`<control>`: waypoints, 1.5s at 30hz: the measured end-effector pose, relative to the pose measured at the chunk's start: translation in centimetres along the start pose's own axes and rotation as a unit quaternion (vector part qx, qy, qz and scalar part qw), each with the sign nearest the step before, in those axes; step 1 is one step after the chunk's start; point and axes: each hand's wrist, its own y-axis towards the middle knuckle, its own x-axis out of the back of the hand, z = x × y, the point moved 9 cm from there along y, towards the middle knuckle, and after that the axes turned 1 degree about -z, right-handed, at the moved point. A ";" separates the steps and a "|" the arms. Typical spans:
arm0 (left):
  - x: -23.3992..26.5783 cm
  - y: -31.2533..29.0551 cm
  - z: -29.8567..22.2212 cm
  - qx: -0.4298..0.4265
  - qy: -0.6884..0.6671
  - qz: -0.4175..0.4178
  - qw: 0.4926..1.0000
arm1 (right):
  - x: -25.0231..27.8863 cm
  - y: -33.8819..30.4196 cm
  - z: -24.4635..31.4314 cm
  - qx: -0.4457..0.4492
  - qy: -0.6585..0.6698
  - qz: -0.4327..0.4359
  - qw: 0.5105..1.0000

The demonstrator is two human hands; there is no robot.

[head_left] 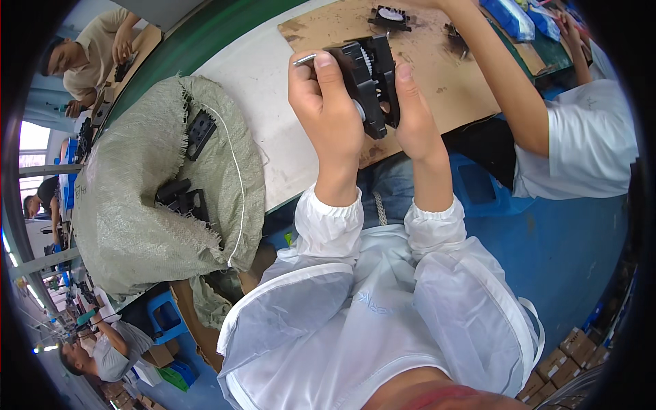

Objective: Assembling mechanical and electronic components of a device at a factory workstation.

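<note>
A black plastic gear assembly (355,76) is held up over the table between my two hands. My left hand (333,113) is closed around its left side, the thumb laid along the housing. A short silver metal pin (305,60) sticks out between that thumb and the curled forefinger. On the other side, my right hand (415,119) grips the assembly with its thumb upright; its other fingers are mostly hidden. A white toothed gear (367,58) shows in the gap between the two black halves.
Left of me bulges an open woven sack (130,184) with several black plastic parts (183,198). Brown cardboard (458,89) covers the table ahead, bearing a black part with a white disc (391,15). A co-worker's arm (502,75) reaches in from the right, beside a blue stool (478,184).
</note>
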 end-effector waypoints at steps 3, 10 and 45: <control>0.0 -0.1 2.3 0.090 -0.021 0.009 0.996 | 1.1 0.1 -0.8 0.015 -0.056 -0.050 0.997; 0.8 0.1 2.9 0.099 -0.032 0.007 0.995 | 0.8 0.3 0.3 0.089 -0.213 -0.053 0.971; 12.1 5.1 -3.2 -0.069 0.615 0.010 0.786 | 1.6 22.6 -10.6 -0.166 0.113 0.012 0.980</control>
